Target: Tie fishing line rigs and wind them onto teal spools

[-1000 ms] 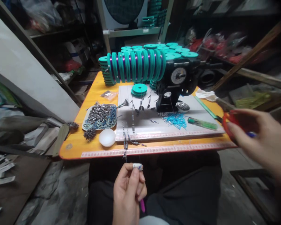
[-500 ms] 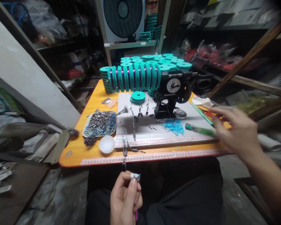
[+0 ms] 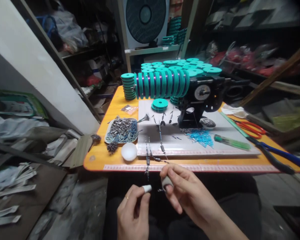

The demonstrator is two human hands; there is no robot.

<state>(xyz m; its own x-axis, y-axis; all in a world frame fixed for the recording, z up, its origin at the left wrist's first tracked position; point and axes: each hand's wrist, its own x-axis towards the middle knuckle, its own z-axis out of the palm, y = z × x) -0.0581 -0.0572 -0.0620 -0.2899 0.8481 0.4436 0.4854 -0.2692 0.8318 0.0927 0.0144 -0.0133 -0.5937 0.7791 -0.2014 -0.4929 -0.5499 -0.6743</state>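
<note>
1. We see the strung line, with its small dark parts, hanging over the table's front edge, its lower end just above and between the two hands.
2. Left hand: thumb and index bent close together, a white wrap at the fingertip. We cannot tell whether they pinch anything.
3. Right hand: fingers curled in near the thumb, a pale wrap around one fingertip. A thin dark piece shows beside that wrap; we cannot tell if it is gripped. The hands are apart, wraps facing each other.
4. Beyond the hands, on the orange table: a white bowl, and behind it a tray of grey and blue-green small parts.
5. On the pale board we note blue pieces, a green tube and the black machine, with a row of teal spools extending to its left.
6. Right of the board lie red-handled pliers and blue-handled pliers.
</note>
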